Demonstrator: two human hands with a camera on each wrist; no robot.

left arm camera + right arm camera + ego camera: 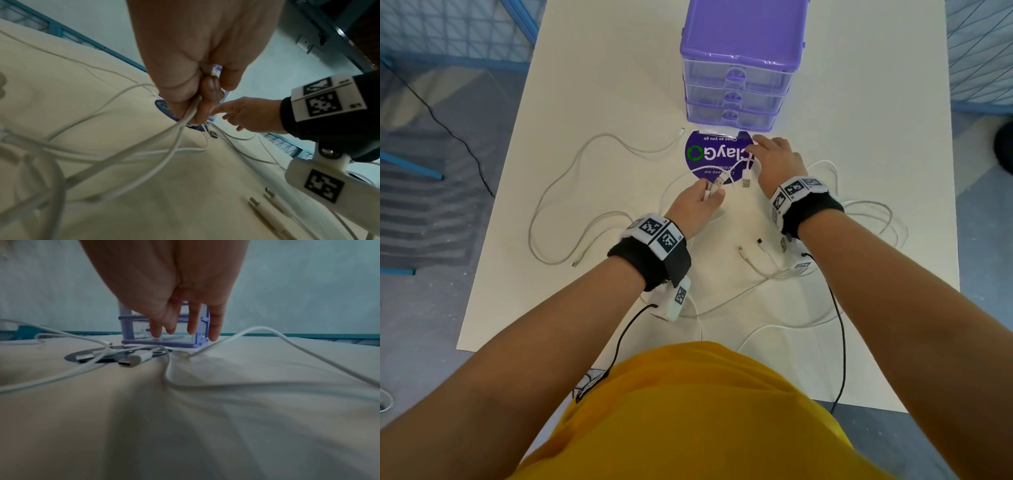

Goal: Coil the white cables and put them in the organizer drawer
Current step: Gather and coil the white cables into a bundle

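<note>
Step in hand: gathering the first cable, by my reading; no finished coil shows anywhere and nothing has gone into a drawer.
Left hand [697, 205]: fingers and thumb curled round a bunch of white strands, with a USB plug [719, 181] poking out past the fingertips; the left wrist view shows the strands pinched low in the fist and trailing off to the table.
Right hand [777, 161]: fingers straight and spread, holding nothing, reaching over the round purple sticker [700, 154] toward the foot of the organizer; one strand passes just under its fingertips.
White cables [558, 205]: several, loose and overlapping on the white table [592, 85], one wide loop to the left, others to the right and near the person's body; a second USB plug [746, 182] lies free between the 2 hands.
Organizer [739, 61]: purple frame, 3 clear drawers, all pushed in, standing at the far side of the table just beyond the sticker.
Next move calls for: the free hand to take the slack and wind it in even loops round the held bunch, keeping neighbouring strands out; then 1 drawer must be pulled open.
</note>
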